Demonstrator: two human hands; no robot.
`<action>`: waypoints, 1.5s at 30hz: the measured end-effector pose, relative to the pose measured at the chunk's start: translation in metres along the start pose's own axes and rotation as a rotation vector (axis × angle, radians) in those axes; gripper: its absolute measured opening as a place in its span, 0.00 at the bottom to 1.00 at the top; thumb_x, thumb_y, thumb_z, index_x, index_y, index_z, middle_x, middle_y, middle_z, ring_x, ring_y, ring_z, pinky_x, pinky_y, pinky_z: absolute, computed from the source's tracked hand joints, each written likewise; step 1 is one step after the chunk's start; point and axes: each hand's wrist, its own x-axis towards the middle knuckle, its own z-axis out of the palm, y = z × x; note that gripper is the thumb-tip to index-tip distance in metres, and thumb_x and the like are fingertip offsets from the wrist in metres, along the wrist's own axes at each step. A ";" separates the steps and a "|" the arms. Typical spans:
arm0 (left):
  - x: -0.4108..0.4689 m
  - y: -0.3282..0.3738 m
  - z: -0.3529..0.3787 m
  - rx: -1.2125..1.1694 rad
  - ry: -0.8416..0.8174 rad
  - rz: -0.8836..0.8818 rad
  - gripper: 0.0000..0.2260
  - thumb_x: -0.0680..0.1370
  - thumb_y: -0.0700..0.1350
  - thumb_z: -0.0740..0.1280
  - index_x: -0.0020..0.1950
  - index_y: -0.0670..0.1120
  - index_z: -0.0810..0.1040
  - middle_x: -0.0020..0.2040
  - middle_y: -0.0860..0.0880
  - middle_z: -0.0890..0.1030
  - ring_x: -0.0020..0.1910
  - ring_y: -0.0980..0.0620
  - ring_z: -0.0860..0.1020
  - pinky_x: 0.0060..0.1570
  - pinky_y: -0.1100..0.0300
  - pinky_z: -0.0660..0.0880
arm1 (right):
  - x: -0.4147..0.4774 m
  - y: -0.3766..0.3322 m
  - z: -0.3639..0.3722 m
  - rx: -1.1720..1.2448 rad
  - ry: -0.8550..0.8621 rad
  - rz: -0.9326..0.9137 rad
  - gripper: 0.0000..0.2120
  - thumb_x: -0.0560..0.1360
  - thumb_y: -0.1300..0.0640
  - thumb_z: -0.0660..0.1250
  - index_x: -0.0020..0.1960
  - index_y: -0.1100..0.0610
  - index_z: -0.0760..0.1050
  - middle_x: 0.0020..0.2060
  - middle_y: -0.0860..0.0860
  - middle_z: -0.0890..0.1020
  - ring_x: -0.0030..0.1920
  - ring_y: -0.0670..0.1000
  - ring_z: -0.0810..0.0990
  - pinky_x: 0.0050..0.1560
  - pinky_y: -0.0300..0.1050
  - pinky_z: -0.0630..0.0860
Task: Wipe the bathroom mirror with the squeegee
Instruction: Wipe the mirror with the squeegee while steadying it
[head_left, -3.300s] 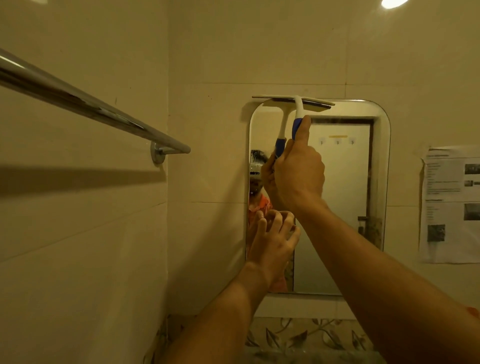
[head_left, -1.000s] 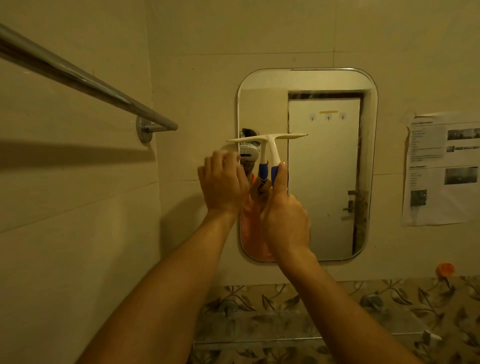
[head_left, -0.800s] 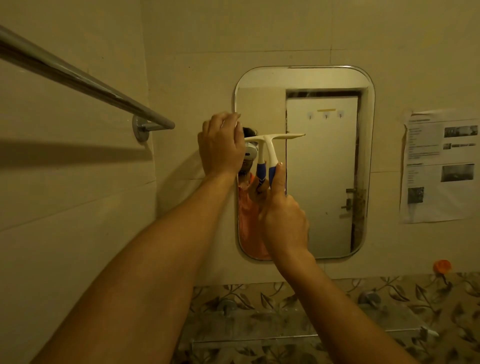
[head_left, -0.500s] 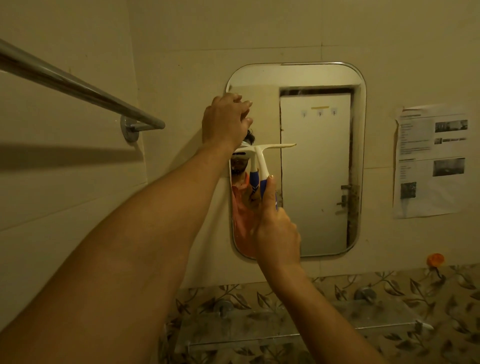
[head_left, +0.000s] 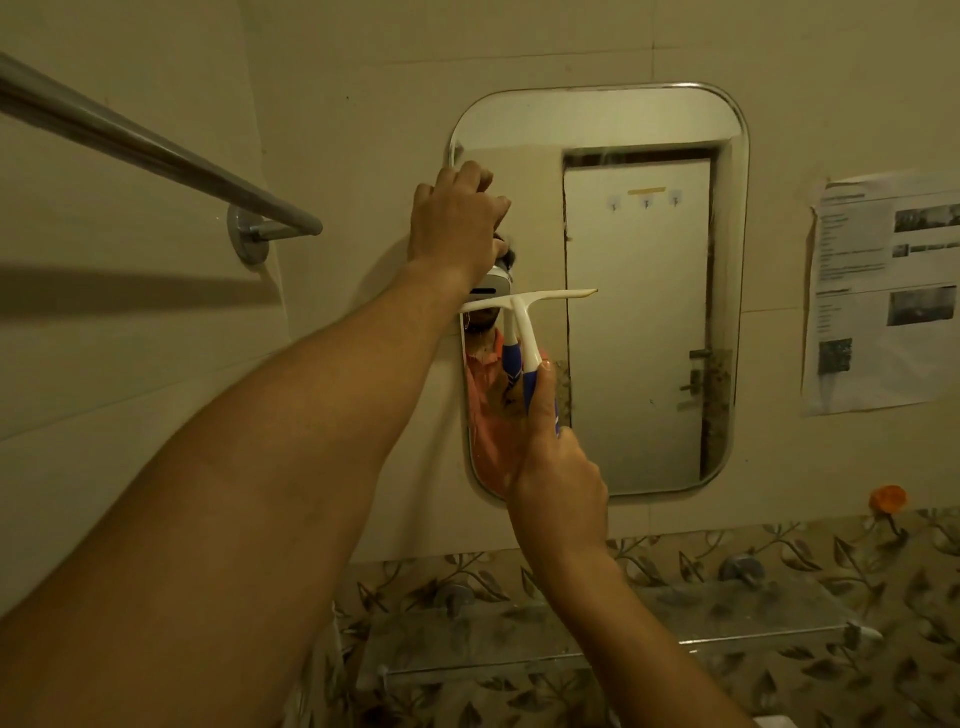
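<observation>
Head cam: R hand (head_left: 558, 467) grips squeegee (head_left: 524, 332) against mirror (head_left: 639, 312)

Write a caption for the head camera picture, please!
Right hand holds the squeegee against the mirror; left hand touches its edge.

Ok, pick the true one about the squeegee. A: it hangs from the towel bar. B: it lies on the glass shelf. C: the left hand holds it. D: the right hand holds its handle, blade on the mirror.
D: the right hand grips the squeegee by its handle, blade level against the mirror; the left hand is up at the mirror's left edge.
</observation>
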 end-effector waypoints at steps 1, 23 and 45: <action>0.000 0.000 0.000 0.002 0.002 0.002 0.19 0.78 0.52 0.71 0.68 0.52 0.78 0.72 0.47 0.70 0.70 0.43 0.68 0.64 0.47 0.67 | -0.003 0.002 0.002 0.001 -0.005 0.002 0.44 0.83 0.53 0.59 0.76 0.43 0.24 0.47 0.55 0.76 0.37 0.50 0.76 0.38 0.48 0.79; -0.005 0.009 0.001 -0.012 0.024 -0.061 0.21 0.78 0.44 0.72 0.71 0.52 0.76 0.73 0.47 0.69 0.72 0.44 0.66 0.65 0.49 0.66 | -0.091 0.031 0.029 -0.065 -0.113 0.040 0.45 0.78 0.60 0.64 0.81 0.48 0.34 0.37 0.54 0.74 0.27 0.49 0.69 0.24 0.45 0.68; -0.007 0.013 0.001 0.002 0.005 -0.080 0.22 0.79 0.48 0.71 0.74 0.51 0.74 0.75 0.46 0.68 0.73 0.43 0.65 0.67 0.46 0.66 | -0.144 0.069 0.034 -0.116 -0.326 0.065 0.54 0.71 0.60 0.75 0.81 0.48 0.40 0.37 0.51 0.76 0.25 0.45 0.70 0.24 0.37 0.73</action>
